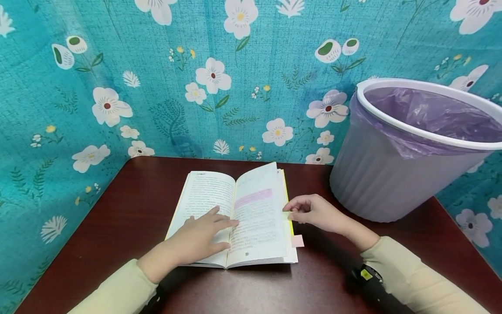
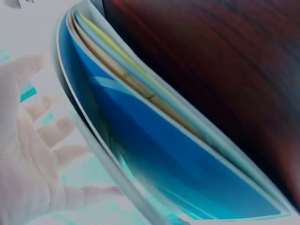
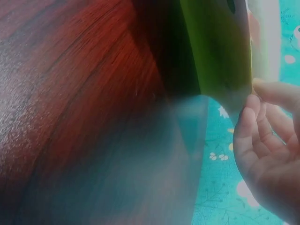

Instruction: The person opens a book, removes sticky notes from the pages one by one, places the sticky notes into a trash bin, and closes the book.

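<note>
An open book (image 1: 256,231) lies on the dark table, with printed text on both pages and a pink highlighted band on the right page. My left hand (image 1: 198,240) rests across the left page and the middle fold, fingers spread. At the book's right edge, my right hand (image 1: 313,212) pinches a pale yellow sticky tab (image 1: 286,215) between thumb and fingers. Lower on that edge, a pink sticky tab (image 1: 298,240) sticks out. The left wrist view shows the left hand (image 2: 42,154) beside the book's blue cover (image 2: 154,140). The right wrist view shows the right hand (image 3: 272,136) pinching at the book's edge.
A grey trash bin (image 1: 392,174) with a purple liner stands at the table's back right, beyond the right hand. The dark reddish-brown table (image 1: 129,209) meets a teal flowered cloth (image 1: 176,100) behind and at the sides.
</note>
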`<control>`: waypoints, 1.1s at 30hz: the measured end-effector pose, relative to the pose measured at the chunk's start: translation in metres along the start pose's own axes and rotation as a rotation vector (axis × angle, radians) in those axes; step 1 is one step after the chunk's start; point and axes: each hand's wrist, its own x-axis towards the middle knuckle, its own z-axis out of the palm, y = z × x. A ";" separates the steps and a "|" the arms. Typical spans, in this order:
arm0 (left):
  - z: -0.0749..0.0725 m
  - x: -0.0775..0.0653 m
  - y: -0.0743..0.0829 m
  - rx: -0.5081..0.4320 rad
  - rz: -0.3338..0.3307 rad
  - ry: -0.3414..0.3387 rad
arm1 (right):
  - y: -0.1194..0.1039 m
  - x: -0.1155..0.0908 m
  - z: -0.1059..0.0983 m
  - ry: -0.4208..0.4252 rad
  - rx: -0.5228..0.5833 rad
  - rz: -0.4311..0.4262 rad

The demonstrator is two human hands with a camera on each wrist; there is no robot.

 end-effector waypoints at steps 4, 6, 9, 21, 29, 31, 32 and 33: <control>-0.004 0.001 -0.001 0.005 -0.013 0.110 | -0.005 0.000 0.000 -0.010 0.005 -0.011; -0.007 0.002 -0.002 -0.035 -0.029 0.161 | -0.006 0.000 0.000 -0.009 -0.001 -0.009; -0.011 0.003 -0.007 -0.147 -0.055 0.219 | -0.007 -0.001 0.001 -0.003 -0.017 -0.005; -0.053 0.005 -0.013 -0.546 -0.266 0.208 | -0.012 0.001 0.003 0.030 -0.086 -0.011; -0.065 0.002 -0.002 -0.376 -0.155 0.153 | -0.012 -0.001 0.005 0.025 -0.115 -0.002; -0.064 -0.002 -0.008 -0.354 -0.157 0.131 | -0.010 -0.001 0.005 0.019 -0.121 -0.001; -0.064 -0.004 -0.010 -0.350 -0.160 0.121 | -0.009 -0.002 0.005 0.017 -0.126 -0.002; -0.064 -0.006 -0.013 -0.340 -0.160 0.116 | -0.008 -0.002 0.005 0.014 -0.129 -0.006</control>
